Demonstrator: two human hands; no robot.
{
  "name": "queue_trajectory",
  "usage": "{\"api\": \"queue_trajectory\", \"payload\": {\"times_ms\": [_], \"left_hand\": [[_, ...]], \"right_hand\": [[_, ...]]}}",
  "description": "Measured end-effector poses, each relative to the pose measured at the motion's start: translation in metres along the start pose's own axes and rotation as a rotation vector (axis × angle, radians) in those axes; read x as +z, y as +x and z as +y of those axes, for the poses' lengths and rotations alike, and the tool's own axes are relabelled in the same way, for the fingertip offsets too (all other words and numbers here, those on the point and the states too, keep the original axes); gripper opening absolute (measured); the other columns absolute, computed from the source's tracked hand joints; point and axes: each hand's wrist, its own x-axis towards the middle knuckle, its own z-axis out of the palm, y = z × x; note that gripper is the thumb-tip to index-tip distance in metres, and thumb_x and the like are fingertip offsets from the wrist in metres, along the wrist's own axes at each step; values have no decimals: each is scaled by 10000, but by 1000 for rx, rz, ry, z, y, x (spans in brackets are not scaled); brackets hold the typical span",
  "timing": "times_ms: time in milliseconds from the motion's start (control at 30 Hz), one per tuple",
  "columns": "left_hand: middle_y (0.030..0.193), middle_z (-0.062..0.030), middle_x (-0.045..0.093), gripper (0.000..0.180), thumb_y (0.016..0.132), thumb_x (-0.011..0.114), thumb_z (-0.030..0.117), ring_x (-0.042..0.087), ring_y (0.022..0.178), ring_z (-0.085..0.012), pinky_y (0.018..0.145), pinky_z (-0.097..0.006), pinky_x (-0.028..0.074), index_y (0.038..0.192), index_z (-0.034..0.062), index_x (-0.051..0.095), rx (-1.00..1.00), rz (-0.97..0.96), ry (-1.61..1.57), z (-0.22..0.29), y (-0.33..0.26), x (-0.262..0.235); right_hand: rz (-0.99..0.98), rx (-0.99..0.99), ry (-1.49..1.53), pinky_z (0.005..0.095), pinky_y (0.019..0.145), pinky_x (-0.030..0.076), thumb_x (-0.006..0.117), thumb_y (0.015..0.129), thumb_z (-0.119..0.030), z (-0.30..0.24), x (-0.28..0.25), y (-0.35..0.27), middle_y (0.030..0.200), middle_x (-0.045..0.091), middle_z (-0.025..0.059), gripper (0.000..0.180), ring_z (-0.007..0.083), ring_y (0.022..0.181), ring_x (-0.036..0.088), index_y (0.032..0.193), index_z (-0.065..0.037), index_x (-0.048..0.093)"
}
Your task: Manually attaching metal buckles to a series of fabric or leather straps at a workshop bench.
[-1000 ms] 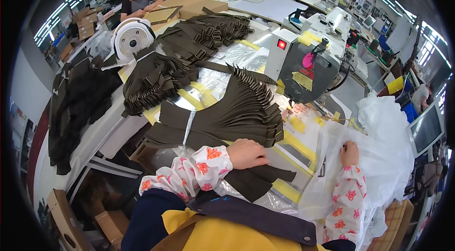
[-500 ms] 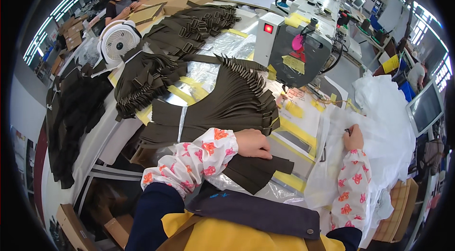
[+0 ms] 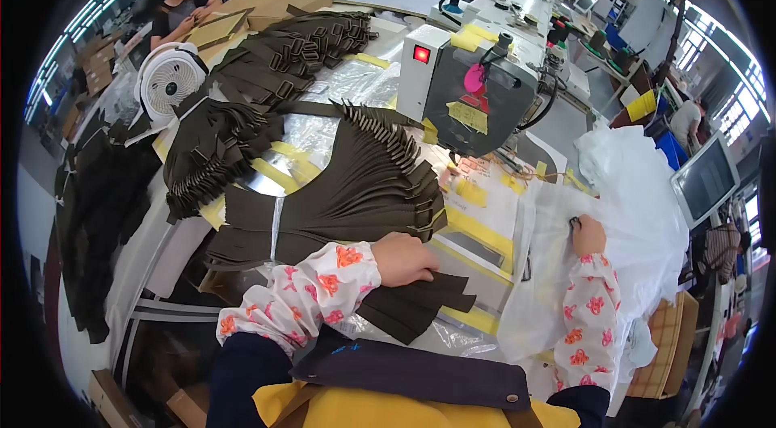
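Observation:
My left hand [image 3: 406, 259], in a white printed sleeve, is closed over short ends of dark olive webbing straps [image 3: 416, 303] at the table's near side; its fingertips are partly hidden. Just beyond it lies a fanned bundle of the same straps [image 3: 323, 214], bound by a clear band [image 3: 277, 230], with folded ends along its right edge. My right hand [image 3: 588, 236] is curled beside white plastic sheeting [image 3: 638, 185]. A small dark object [image 3: 575, 223] pokes out of its fingers, too little exposed to name.
A sewing-type machine [image 3: 477, 92] with a red light stands beyond my hands. More strap bundles [image 3: 214, 149], some with buckles [image 3: 311, 48], lie far left near a white fan [image 3: 170, 84]. Black fabric [image 3: 105, 226] hangs off the left edge. A screen [image 3: 705, 181] stands right; a person [image 3: 179, 8] is far left.
The whole scene has slid left in the picture as my head turned slightly right. Both hands keep much the same places and grips.

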Motion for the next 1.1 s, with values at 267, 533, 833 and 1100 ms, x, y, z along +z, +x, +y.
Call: {"api": "queue_trajectory", "payload": {"times_ms": [267, 533, 833, 1100], "left_hand": [[700, -69, 560, 118, 841, 513, 62, 521, 615, -128, 576, -240, 412, 932, 2, 557, -184, 769, -567, 3, -35, -36], [713, -43, 541, 118, 850, 516, 80, 472, 638, -72, 591, -207, 391, 911, -15, 548, -206, 755, -669, -2, -34, -35], [764, -71, 569, 108, 840, 511, 68, 541, 659, -135, 619, -244, 422, 919, 7, 553, -22, 696, -771, 6, -36, -19], [903, -105, 561, 241, 819, 558, 122, 556, 786, -216, 707, -298, 442, 1052, 68, 530, 1, 716, -797, 12, -38, -27]], "right_hand": [[-322, -220, 1422, 201, 525, 430, 583, 812, -83, -134, -114, -33, 714, 588, 30, 187, 68, 569, 524, 933, 59, 578], [-811, -183, 1805, 210, 530, 441, 547, 834, -62, -193, -117, -48, 800, 575, 62, 177, 92, 574, 527, 983, 32, 541], [-1068, -144, 1994, 214, 500, 433, 522, 841, -66, -192, -112, -76, 760, 569, 72, 149, 111, 544, 531, 949, 35, 541], [-1053, -241, 1754, 208, 535, 457, 535, 835, -49, -217, -112, -79, 715, 573, 27, 143, 74, 579, 539, 967, 5, 538]]}}
